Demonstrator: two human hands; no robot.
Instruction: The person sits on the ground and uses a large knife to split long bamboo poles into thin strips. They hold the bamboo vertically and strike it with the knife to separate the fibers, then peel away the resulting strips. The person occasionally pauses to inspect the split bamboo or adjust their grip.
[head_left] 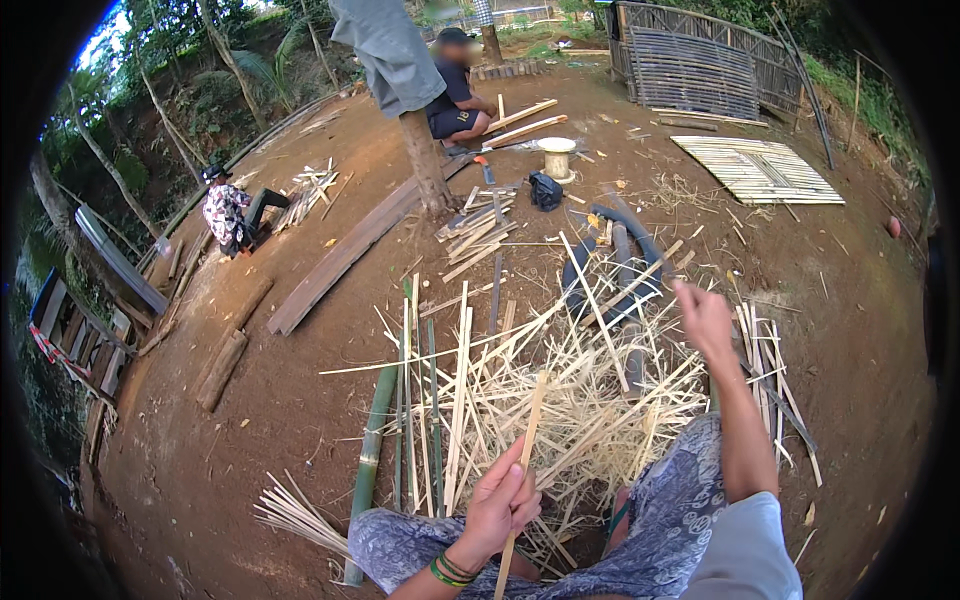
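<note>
My left hand (503, 497), with green and yellow bands at its wrist, is closed around a pale bamboo strip (533, 420) that stands nearly upright over my lap. Out to the right, my right hand (706, 320) is raised with its fingers curled in; whatever they hold, if anything, is hidden. Beneath and beyond both hands spreads a heap of bamboo shavings (590, 420) mixed with thin strips. Longer split strips (460, 390) lean at the heap's left side, beside a green bamboo pole (367, 470).
A bundle of thin strips (300, 513) lies left of my knee; more strips (765, 370) lie right. Dark tubes (625, 260) cross beyond the heap. A tree trunk (425, 165), plank (350, 250) and slatted panel (758, 170) are farther off. Two people (455, 95) (232, 215) crouch there.
</note>
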